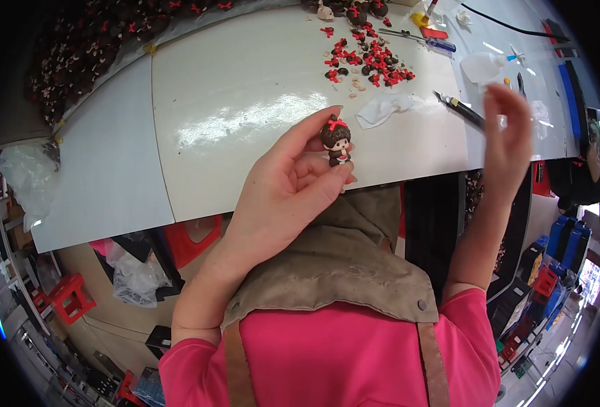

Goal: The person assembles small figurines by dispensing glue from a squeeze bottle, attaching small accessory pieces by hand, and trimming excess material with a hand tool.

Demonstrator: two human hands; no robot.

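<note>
Pink shirt [327,359] and a brown apron [334,275] are closest to us, taking up the bottom of the view. Our left hand [296,173] is pinching a little figurine [335,141] between thumb and fingertips, just above the near edge of the white worktop [232,81]. It's upright, facing us, with dark brown hair and a red bow on top. Our right hand [507,129] is up over the right side, fingers curled, but it's pretty blurry, so we can't tell if it's got anything in it. Nearest to it is a dark pen-like tool [459,110], with a crumpled white cloth [383,110] lying between that and the figurine. Further back there's a scatter of small red-bowed pieces [385,64], then a blue-handled screwdriver [441,45] to their right and a whitish bottle [482,66] beyond our right hand. Way off at the top left sits a big heap of dark pieces [76,57], plus a clear plastic bag [32,176] at the worktop's left end.
</note>
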